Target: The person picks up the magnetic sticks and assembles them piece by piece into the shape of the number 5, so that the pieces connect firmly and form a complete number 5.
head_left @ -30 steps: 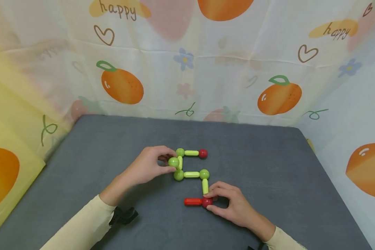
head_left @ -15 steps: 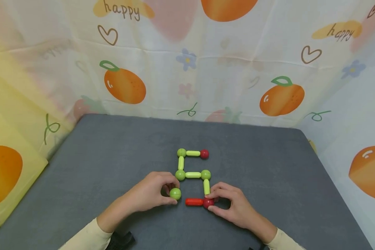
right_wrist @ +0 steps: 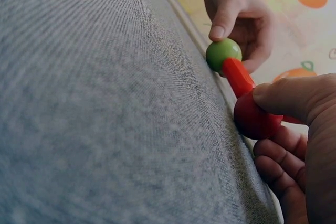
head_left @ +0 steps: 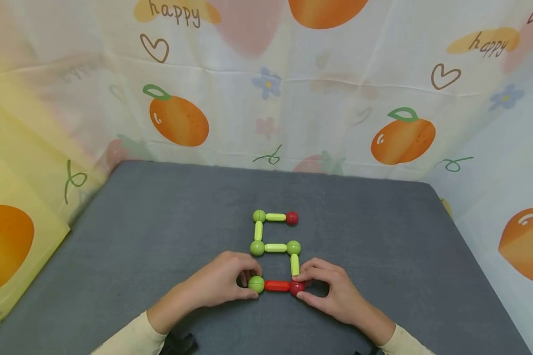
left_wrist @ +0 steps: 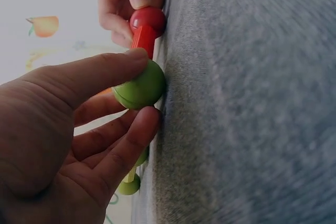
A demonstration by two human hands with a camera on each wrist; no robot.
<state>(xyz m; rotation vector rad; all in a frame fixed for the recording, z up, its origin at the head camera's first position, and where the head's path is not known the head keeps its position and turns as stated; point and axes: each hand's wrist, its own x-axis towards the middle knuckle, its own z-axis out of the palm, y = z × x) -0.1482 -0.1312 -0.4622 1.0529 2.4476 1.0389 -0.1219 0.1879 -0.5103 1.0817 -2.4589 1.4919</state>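
My left hand (head_left: 219,279) pinches a green ball (head_left: 256,284) between thumb and fingers, at the left end of a red rod (head_left: 277,286). At the rod's other end, my right hand (head_left: 333,291) grips a red ball (head_left: 297,288). In the left wrist view the green ball (left_wrist: 140,87) meets the rod's end. From the held red ball a yellow-green rod (head_left: 295,265) runs back to another green ball (head_left: 294,247). More yellow-green rods and green balls carry the chain on in an S-like zigzag, which ends at a far red ball (head_left: 292,218).
Everything lies on a dark grey cloth-covered table (head_left: 195,207). A white curtain (head_left: 320,108) printed with oranges hangs behind and at the right, with yellow fabric (head_left: 13,236) at the left.
My left hand has brought the green ball toward me from beside the upper left of the chain, then right to the red rod's free end. The right hand keeps its grip on the red ball.
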